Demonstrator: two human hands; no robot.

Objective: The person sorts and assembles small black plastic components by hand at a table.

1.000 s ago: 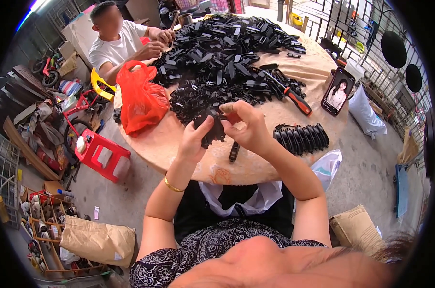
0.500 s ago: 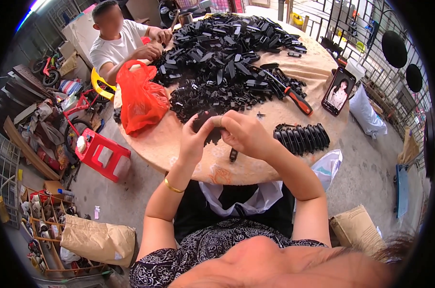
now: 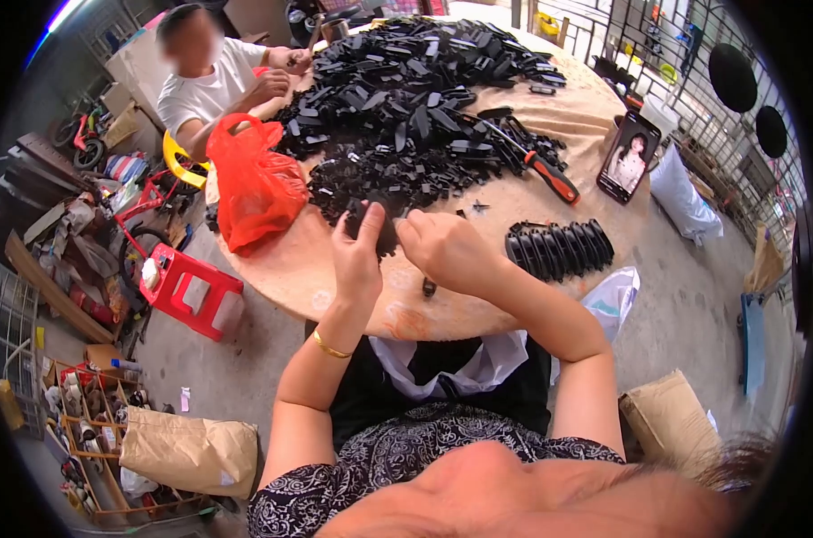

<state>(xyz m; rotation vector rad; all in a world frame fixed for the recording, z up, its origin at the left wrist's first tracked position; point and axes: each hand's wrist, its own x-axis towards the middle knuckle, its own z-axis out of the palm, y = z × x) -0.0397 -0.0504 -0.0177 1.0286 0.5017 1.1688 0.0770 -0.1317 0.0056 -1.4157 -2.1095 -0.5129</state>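
Over the near side of the round table, my left hand is closed on a small black plastic part, thumb on one side and fingers on the other. Just to its right, my right hand has its fingers bent in a pinch. Whatever is between those fingertips is hidden. Beyond both hands lies a heap of small black pieces, merging into a large pile of longer black plastic parts. A row of matching black parts stands right of my right hand. One loose black piece lies below that hand.
A screwdriver with a red and black handle lies beside the pile, near a propped phone. On the left sits a red plastic bag. A co-worker handles parts across the table. A red stool stands on the floor.
My hands have come apart: the right fingertips were against the left thumb and are now slightly to its right. The co-worker's hands have separated too. The whole view has shifted a little.
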